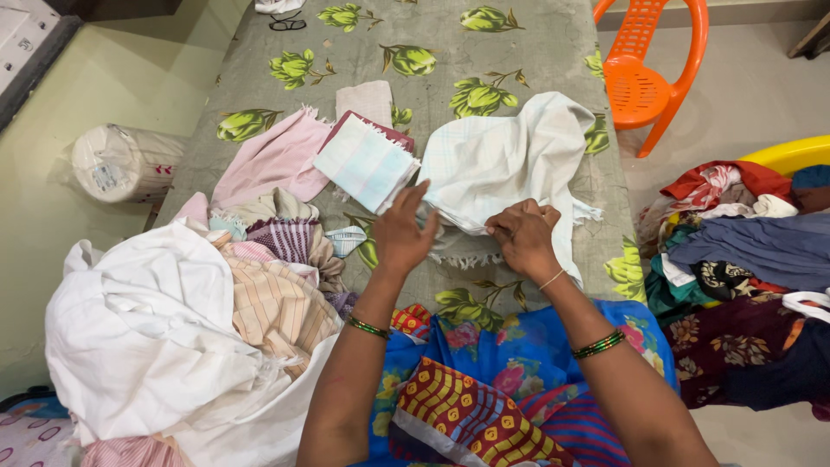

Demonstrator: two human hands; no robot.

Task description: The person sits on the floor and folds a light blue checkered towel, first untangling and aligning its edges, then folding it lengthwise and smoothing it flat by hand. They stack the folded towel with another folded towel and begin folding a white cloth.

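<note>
Bed (519, 35) w/ big unfolded pile (173, 329) at left, white cloth (501, 156) mid-bed half folded, two folded pieces (363, 160) behind; right hand (523, 238) pinches its edge, left hand (402, 233) open, fingers on it.

On a flowered bedsheet (484, 52), the right hand (523, 238) pinches the near edge of a pale checked cloth (501, 160) while the left hand (402, 233) lies open against it. A folded cloth (363, 163) sits just beside them, and a heap of laundry (173, 320) lies at the left.

Pale checked cloth (506, 160) — rumpled, on bed
</note>
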